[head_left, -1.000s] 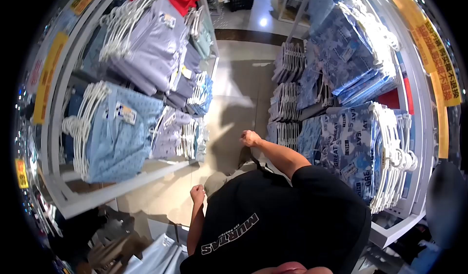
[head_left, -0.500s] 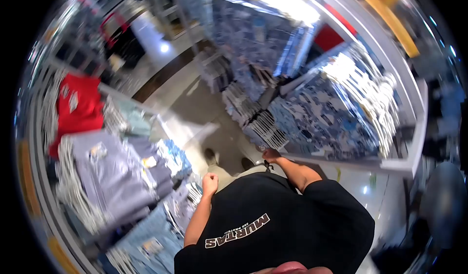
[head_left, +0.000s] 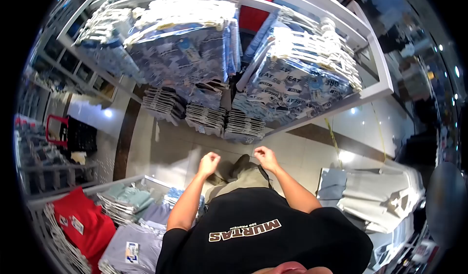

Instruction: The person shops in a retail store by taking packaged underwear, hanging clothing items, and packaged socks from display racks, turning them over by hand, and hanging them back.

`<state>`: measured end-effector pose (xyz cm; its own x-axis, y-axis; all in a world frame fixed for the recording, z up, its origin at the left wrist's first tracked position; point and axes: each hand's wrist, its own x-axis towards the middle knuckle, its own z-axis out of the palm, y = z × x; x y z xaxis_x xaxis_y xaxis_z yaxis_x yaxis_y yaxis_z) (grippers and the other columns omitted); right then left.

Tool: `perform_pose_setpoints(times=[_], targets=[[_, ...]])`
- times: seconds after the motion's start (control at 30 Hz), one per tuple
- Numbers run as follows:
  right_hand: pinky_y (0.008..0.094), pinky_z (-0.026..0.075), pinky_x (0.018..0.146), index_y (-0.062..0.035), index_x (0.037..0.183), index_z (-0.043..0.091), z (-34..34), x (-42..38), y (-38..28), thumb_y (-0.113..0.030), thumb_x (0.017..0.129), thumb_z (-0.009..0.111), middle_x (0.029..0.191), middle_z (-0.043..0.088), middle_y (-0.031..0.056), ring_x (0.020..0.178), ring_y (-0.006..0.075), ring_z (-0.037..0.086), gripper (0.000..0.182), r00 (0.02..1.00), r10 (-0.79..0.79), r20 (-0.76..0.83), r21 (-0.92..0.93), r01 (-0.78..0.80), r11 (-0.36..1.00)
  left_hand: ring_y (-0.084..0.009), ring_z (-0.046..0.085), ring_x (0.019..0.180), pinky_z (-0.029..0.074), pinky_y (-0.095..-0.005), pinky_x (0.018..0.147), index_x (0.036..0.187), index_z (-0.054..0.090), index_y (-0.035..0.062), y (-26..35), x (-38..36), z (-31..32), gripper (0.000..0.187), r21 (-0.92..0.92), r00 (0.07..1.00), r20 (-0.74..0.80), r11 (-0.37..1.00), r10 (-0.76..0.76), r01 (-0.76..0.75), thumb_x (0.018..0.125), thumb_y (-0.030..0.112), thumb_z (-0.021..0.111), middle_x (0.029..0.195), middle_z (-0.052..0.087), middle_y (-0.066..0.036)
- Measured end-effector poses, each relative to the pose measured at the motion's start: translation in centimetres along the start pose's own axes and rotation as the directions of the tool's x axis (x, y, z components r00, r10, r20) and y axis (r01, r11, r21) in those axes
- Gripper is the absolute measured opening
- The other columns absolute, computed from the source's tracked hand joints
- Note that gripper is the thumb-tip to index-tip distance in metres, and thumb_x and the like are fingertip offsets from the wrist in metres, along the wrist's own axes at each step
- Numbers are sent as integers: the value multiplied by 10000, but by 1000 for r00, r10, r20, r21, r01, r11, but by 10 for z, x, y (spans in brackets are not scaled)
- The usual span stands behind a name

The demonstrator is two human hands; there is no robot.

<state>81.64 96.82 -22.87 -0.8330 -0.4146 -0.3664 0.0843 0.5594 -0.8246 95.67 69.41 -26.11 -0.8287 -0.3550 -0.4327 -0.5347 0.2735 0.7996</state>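
I stand facing the rack (head_left: 375, 86) of hung blue printed shirts (head_left: 292, 91), both arms forward. My left hand (head_left: 209, 163) is curled into a loose fist, holding nothing. My right hand (head_left: 264, 157) is half closed, also bare, just below the lowest row of shirts (head_left: 241, 125). I judge this the approach: neither hand touches a garment yet. Next calls for reaching up and opening the fingers onto a hanger.
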Motion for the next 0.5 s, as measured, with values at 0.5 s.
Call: perform_pose_setpoints(times=[0.5], targets=[[368,452,850,-54,947,675,-245,-18,-293,7,747,730,922,664,79,931,270,591,216,53,-836,-545,-731,458,506,-192,544,1069,456,-317,904,1264,508,-6,269,66,-34,538,-160,794,-241,784,558,-600,830,205,747,1198,565,-122]])
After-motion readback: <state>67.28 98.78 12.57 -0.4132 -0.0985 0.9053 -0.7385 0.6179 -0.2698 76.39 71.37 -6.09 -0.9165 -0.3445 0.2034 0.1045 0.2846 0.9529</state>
